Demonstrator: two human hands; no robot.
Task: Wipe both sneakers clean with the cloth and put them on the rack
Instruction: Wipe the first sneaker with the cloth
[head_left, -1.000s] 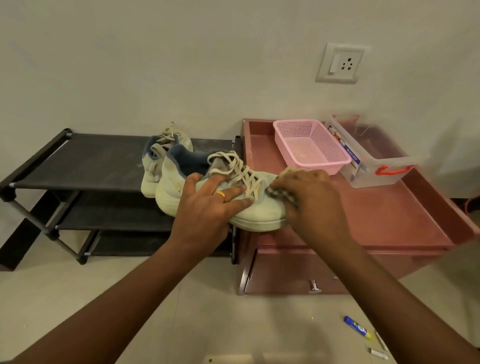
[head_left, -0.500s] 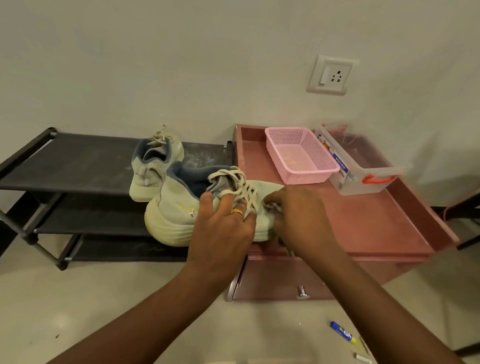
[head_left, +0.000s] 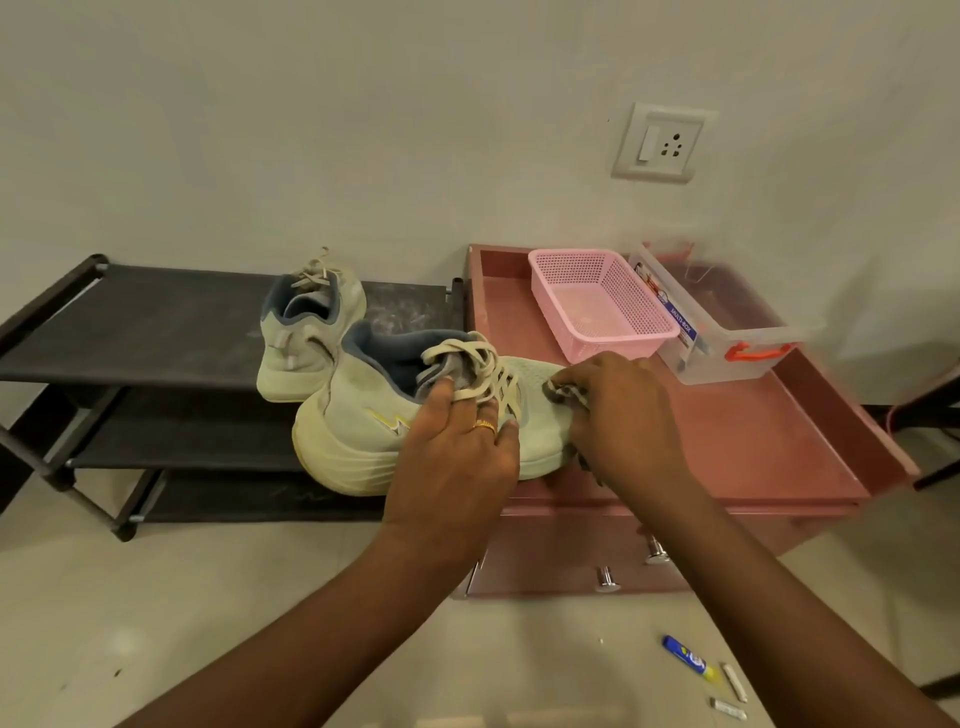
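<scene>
In the head view, the left hand grips the sneaker at midfoot, fingers curled over the laces and thumb on the near side. The right hand is bunched around the cloth and presses it on the toe. The sneaker lies with its toe toward 3 o'clock over the left front corner of the cabinet and its heel out toward 9 o'clock, in front of the rack. Whether the toe rests on the cabinet top I cannot tell. It looks light, with a soft mesh upper that would give under pressure and a thick, stiffer foam sole. The best hold is probably the midfoot or heel, with a hand bracing the sole. The loose laces could snag the cloth, which is small and limp. The second sneaker stands on the rack's top shelf at 11 o'clock of the first, heel toward the camera. The shelves are dark fabric, dusty and likely to sag a little. On the cabinet, a pink basket sits at 1 o'clock of the hands, with a clear box touching its right side. A socket is on the pale wall above. Small tubes lie on the light floor at 5 o'clock.
</scene>
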